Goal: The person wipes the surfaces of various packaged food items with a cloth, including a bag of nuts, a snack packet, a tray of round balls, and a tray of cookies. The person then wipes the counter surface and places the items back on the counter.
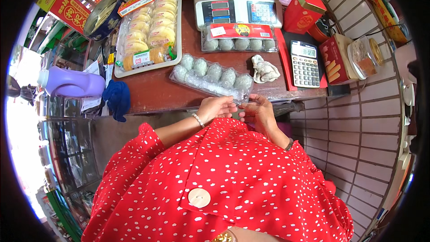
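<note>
A clear plastic egg carton (213, 75) holding several pale greenish eggs lies slanted at the table's front edge. My right hand (260, 112) has its thumb and fingers at the carton's near right corner and seems to pinch it. Just to the left, my left hand (220, 107) is by the carton's near edge, fingers curled; whether it grips anything cannot be seen. Behind lies another egg carton with a red label (240, 37), against a white digital scale (238, 10). A crumpled pale cloth (264, 69) rests right of the nearer carton.
On the brown wooden table (151, 90), a white tray (179, 30) holds packaged biscuits at left. A calculator (305, 64), red boxes (304, 11) and a clear jar (364, 57) stand right. A purple bottle (75, 82) and blue cloth (116, 99) lie left. A tiled wall bounds the right.
</note>
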`<state>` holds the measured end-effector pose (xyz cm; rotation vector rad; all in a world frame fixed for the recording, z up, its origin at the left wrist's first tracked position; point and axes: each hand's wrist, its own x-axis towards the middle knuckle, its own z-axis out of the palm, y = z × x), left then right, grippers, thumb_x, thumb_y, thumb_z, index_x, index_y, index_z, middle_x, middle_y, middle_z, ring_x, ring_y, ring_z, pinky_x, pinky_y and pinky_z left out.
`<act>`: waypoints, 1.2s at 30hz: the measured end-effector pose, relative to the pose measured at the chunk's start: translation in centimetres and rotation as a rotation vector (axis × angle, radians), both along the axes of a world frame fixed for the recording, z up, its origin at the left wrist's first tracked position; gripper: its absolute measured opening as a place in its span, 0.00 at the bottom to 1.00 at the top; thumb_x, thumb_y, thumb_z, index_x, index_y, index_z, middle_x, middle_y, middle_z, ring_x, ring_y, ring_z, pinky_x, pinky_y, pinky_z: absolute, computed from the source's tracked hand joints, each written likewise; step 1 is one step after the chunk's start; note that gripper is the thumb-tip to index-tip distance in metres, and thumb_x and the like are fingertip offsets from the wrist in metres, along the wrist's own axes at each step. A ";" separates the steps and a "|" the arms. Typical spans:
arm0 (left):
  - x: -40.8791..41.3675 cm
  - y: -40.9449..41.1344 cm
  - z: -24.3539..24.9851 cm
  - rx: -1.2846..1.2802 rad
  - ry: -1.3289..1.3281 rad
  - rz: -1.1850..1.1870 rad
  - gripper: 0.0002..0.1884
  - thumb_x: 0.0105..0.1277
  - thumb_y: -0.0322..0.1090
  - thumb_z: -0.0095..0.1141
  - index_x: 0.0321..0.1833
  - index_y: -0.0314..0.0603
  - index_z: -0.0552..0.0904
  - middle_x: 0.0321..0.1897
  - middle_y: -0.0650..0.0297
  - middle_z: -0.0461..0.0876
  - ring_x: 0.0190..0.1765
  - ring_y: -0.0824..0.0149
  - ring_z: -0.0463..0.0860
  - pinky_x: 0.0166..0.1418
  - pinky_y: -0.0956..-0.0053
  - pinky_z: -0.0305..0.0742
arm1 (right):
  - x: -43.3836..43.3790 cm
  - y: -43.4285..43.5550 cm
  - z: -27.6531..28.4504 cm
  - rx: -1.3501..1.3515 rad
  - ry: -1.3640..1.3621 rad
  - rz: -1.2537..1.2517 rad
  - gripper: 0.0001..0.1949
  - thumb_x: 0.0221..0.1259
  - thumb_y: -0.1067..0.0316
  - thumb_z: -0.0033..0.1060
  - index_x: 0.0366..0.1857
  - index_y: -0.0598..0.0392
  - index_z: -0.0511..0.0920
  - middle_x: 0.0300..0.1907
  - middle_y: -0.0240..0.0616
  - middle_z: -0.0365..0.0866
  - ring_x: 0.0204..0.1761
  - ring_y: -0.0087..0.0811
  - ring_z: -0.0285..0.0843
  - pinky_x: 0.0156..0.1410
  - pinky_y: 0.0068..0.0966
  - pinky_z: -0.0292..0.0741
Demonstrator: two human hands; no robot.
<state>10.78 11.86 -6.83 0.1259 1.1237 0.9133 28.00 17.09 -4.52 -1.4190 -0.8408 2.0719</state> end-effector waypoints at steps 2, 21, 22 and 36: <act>-0.1 -0.5 -0.2 0.017 0.034 0.013 0.15 0.62 0.40 0.56 0.46 0.35 0.77 0.40 0.59 0.81 0.43 0.68 0.81 0.43 0.77 0.76 | 0.0 -0.1 0.2 -0.029 -0.004 0.029 0.28 0.51 0.78 0.59 0.56 0.64 0.58 0.34 0.47 0.79 0.26 0.33 0.78 0.28 0.28 0.76; -2.5 -6.4 3.3 0.076 0.158 0.057 0.11 0.57 0.32 0.60 0.33 0.28 0.79 0.27 0.55 0.81 0.28 0.70 0.80 0.30 0.79 0.72 | -0.6 4.5 1.5 0.164 -0.056 0.400 0.21 0.64 0.52 0.50 0.47 0.64 0.74 0.41 0.44 0.79 0.37 0.29 0.78 0.39 0.23 0.76; -2.7 -6.6 3.3 0.088 0.159 0.054 0.11 0.57 0.32 0.60 0.33 0.27 0.79 0.27 0.54 0.81 0.28 0.70 0.80 0.31 0.79 0.73 | -2.3 4.0 1.4 0.170 -0.098 0.440 0.21 0.64 0.52 0.50 0.47 0.64 0.75 0.41 0.44 0.79 0.37 0.29 0.78 0.39 0.23 0.76; -3.0 -8.6 3.7 0.382 0.474 -0.049 0.12 0.58 0.35 0.61 0.27 0.29 0.81 0.23 0.62 0.81 0.27 0.75 0.80 0.30 0.81 0.73 | -6.9 3.4 -0.1 0.056 0.371 0.641 0.26 0.55 0.64 0.54 0.59 0.59 0.65 0.51 0.39 0.75 0.52 0.32 0.74 0.57 0.29 0.71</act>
